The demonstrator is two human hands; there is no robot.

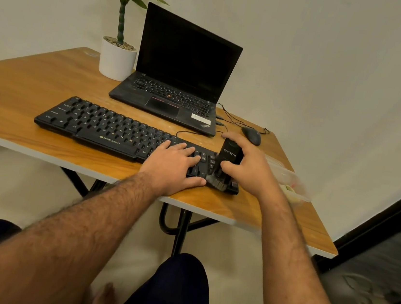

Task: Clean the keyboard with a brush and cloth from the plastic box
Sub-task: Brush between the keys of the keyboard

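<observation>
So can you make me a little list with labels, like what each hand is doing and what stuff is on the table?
left hand: flat on the keyboard, fingers straight
right hand: grips the brush
brush: upright, bristles down on the keyboard's right end
plastic box: on the table, right of the keyboard
cloth: cannot tell
also on the table: laptop, mouse, potted plant

Brush [226,162] on keyboard [101,129], right-hand [248,167] grip.
</observation>
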